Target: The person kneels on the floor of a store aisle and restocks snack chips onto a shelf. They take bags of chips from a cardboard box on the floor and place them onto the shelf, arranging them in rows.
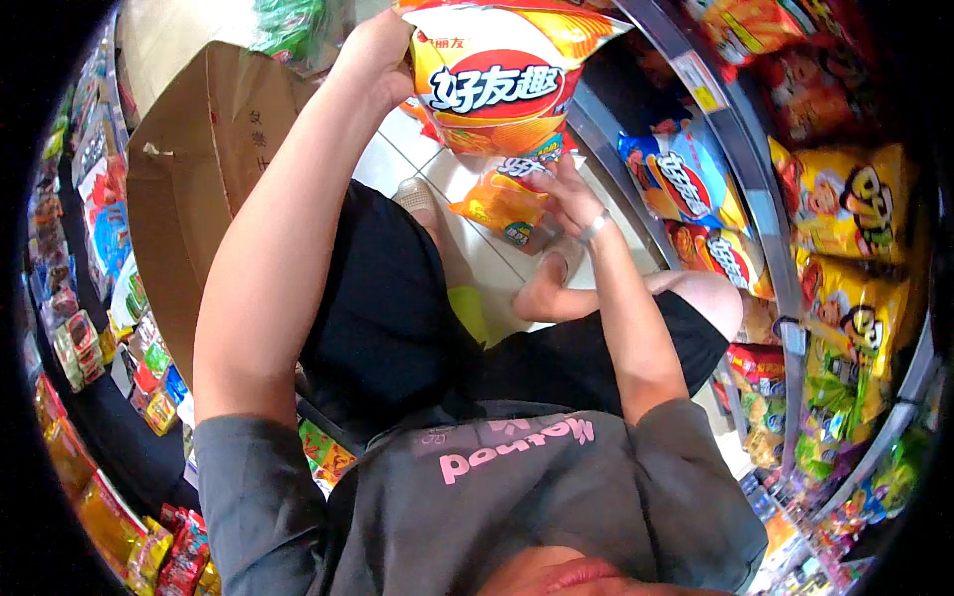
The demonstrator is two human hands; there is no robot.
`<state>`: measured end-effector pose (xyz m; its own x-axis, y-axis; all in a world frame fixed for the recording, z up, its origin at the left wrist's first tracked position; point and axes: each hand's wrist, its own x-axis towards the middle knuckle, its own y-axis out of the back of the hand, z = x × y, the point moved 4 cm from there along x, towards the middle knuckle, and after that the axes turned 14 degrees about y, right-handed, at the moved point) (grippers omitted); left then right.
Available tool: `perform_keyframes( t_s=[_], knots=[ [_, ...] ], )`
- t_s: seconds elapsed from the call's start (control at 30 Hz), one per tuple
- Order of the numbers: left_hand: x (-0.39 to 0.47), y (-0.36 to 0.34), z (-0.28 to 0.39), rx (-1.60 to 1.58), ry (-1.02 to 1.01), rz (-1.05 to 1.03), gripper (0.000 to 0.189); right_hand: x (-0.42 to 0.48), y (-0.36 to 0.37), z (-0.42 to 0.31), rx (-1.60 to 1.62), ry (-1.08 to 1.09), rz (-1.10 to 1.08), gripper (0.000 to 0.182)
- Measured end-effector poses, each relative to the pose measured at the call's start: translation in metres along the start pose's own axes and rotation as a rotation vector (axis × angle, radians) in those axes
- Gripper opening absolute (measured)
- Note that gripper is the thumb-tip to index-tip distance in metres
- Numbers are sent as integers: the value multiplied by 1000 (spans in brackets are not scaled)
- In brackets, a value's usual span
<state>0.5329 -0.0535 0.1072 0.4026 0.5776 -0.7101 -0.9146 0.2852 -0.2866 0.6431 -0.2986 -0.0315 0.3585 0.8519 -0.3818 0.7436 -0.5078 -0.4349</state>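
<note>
My left hand (384, 63) grips the left edge of a large red, white and yellow bag of potato chips (496, 97), which is held up at the top of the view. Beneath it, a smaller-looking orange chip bag (503, 201) is pinched at its right edge by my right hand (570, 197), which has a light band at the wrist. The large bag covers the orange one's upper part. More red and orange packaging shows behind the large bag, partly hidden.
An opened cardboard box (175, 201) stands at my left, close to my arm. Shelves with chip bags (682, 182) and yellow snack bags (853, 201) rise at the right. Snack packets (108, 186) line the left side. A green plastic-wrapped bundle (287, 26) lies beyond the box on the tiled floor (477, 257).
</note>
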Motion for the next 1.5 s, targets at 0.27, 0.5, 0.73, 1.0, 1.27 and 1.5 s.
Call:
perform_keyframes(
  t_s=[0.27, 0.5, 0.73, 1.0, 1.27, 1.5],
  knots=[
    [-1, -50, -35, 416, 5, -89, 28, 1, -1, 24, 560, 34, 40, 60],
    [39, -125, -62, 631, 83, -220, 36, 15, 59, 15, 722, 56, 246, 63],
    [93, -205, -60, 223, -97, -430, 36, 76, 102, -46, 943, 257, 510, 57],
    [120, -154, -121, 643, -339, -322, 59, 131, 145, -58, 988, 452, 670, 46],
    [144, -169, -110, 672, -363, -565, 59, 88, 83, -41, 79, 171, 677, 37],
    [138, -180, -103, 802, -534, -515, 44, 125, 146, -134, -1116, 619, 668, 45]
  ],
)
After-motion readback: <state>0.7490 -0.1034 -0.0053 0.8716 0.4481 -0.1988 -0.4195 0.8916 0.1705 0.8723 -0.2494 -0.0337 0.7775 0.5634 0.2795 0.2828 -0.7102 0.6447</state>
